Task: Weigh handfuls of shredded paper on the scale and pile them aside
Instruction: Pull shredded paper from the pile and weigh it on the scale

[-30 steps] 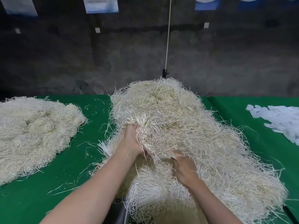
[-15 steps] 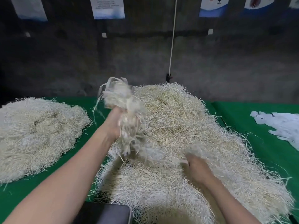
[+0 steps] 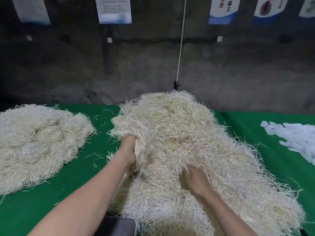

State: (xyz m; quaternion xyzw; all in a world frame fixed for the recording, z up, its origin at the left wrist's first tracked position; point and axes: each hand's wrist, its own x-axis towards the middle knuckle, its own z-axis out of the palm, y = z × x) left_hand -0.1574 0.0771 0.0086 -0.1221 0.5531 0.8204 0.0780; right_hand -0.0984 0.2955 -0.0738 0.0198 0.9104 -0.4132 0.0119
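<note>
A big heap of cream shredded paper point(image 3: 196, 142) fills the middle of the green table. My left hand point(image 3: 129, 150) grips a handful of shreds point(image 3: 129, 132) at the heap's left edge, lifted a little above it. My right hand point(image 3: 194, 178) is dug into the heap nearer me, fingers curled in the strands. A second, flatter pile of shredded paper point(image 3: 37, 143) lies at the left. The dark grey scale point(image 3: 119, 227) shows only as a corner at the bottom edge, partly covered by shreds.
The green table cloth point(image 3: 81, 181) shows between the two piles, with loose strands on it. White paper scraps point(image 3: 296, 140) lie at the right. A dark wall with hanging posters and a white cord point(image 3: 180, 48) stands behind the table.
My left hand pulled a handful up out of the heap, then came down a little at the heap's left edge. My right hand stayed low in the heap.
</note>
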